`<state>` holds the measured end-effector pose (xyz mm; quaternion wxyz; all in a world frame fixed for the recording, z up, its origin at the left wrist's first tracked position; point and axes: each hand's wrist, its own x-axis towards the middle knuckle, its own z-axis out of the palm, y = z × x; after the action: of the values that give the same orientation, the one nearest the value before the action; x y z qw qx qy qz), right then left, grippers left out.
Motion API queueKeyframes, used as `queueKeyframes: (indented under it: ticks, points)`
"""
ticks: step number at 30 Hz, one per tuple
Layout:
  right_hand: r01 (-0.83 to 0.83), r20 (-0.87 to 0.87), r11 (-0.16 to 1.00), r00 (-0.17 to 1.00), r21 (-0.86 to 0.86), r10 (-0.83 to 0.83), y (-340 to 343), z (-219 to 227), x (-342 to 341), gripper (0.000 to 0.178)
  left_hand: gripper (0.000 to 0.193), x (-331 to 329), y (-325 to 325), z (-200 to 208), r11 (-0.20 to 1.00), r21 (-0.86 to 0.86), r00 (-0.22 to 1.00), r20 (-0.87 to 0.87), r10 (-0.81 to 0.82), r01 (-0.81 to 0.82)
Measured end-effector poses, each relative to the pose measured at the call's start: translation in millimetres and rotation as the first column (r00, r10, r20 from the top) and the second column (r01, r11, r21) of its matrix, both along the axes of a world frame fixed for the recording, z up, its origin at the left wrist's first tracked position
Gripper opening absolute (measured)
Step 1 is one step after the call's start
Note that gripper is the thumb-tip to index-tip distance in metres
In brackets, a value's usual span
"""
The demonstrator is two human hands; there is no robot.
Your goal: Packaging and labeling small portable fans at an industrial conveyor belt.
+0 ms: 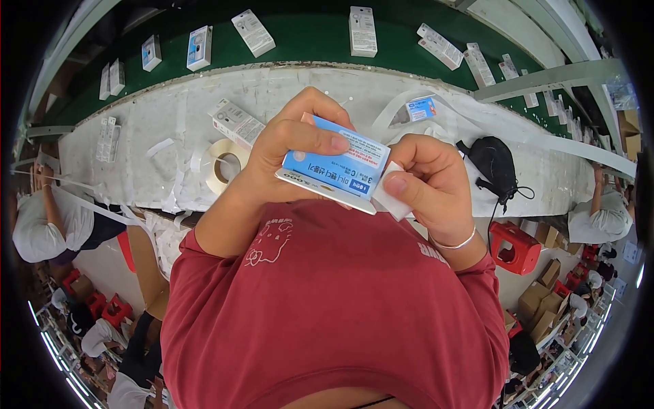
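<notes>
My left hand (300, 143) is closed around a small blue-and-white printed carton (334, 167), its thumb lying on the blue face. The carton is tilted in front of my chest, above the table's near edge. At its right end, my right hand (432, 187) pinches a small white piece (392, 198) between thumb and fingers. Whether that piece is a flap of the carton or a separate bit of paper, I cannot tell. Beside my left forearm sits a roll of white tape (218, 167), and a white carton (235, 123) lies just behind it.
Several cartons stand or lie on a green conveyor belt (306, 37) beyond the white-covered table (184, 102). On the right are a black pouch (492, 163), a blue package (421, 109) and a white strap (531, 133). A red stool (516, 247) is below. People sit at both sides.
</notes>
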<state>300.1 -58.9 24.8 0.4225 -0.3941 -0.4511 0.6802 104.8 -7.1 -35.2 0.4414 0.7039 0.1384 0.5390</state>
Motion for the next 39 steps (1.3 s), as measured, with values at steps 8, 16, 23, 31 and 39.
queueKeyframes:
  ticks: [8, 16, 23, 31, 39]
  points:
    - [-0.013, 0.083, 0.999, 0.997, 0.046, 0.009, 1, 0, 1, 0.011, 0.037, -2, 1, -1, 1.000, 0.024, 0.999, 0.030, -0.014, 0.013]
    - [-0.015, 0.268, 0.909, 0.958, 0.417, -0.107, 9, -24, -1, 0.023, 0.046, 7, 1, -3, 0.998, 0.067, 0.988, 0.152, -0.012, 0.002]
    - [0.080, 0.221, 0.843, 0.948, 0.532, -0.229, 20, -42, -5, 0.034, 0.051, 13, 6, -6, 0.997, 0.071, 0.979, 0.199, -0.046, 0.032]
    - [-0.131, 0.424, 0.933, 0.905, 0.335, -0.026, 63, -30, 1, 0.034, 0.059, 8, 45, -28, 0.997, -0.026, 0.913, 0.404, -0.059, 0.076]
    - [-0.183, 0.361, 0.941, 0.930, 0.286, 0.071, 110, -51, 39, 0.022, 0.055, -14, 143, -53, 0.734, -0.624, 0.885, 0.141, 0.443, -0.268]
